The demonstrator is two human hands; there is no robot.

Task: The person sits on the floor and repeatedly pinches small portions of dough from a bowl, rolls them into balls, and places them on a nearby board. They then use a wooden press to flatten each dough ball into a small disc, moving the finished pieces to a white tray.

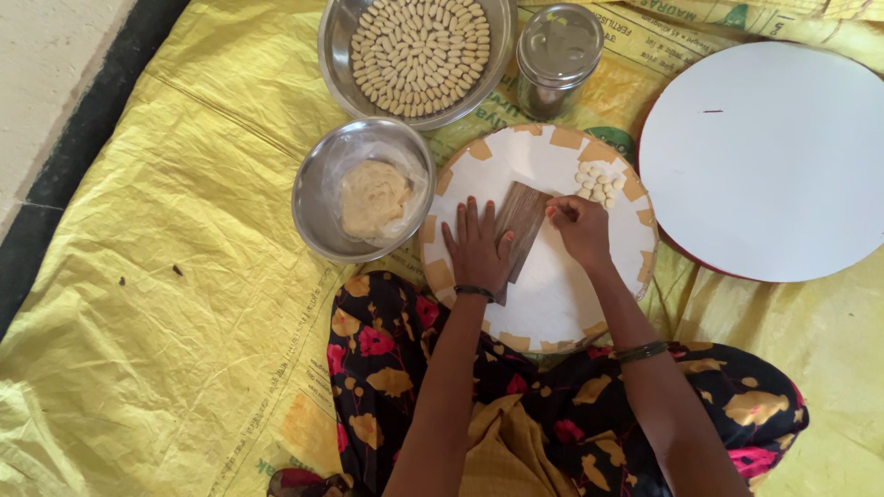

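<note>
Two hands work over a round white board (552, 294). Left hand (477, 247) lies flat, fingers spread, unclenched, pressing the lower left edge of a small ridged wooden board (522, 219), whose long axis tilts up to the right. Right hand (580, 228) curls at its upper right edge, fingertips pinched, seemingly on a dough bit; shaped pieces (599, 184) lie just beyond.

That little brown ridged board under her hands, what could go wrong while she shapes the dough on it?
The brown ridged board lies loose on the round white board, steadied only by the left hand; it might slip. The right hand works close to the small pile of shaped pieces and could knock them. Dough in the steel bowl may dry.
</note>
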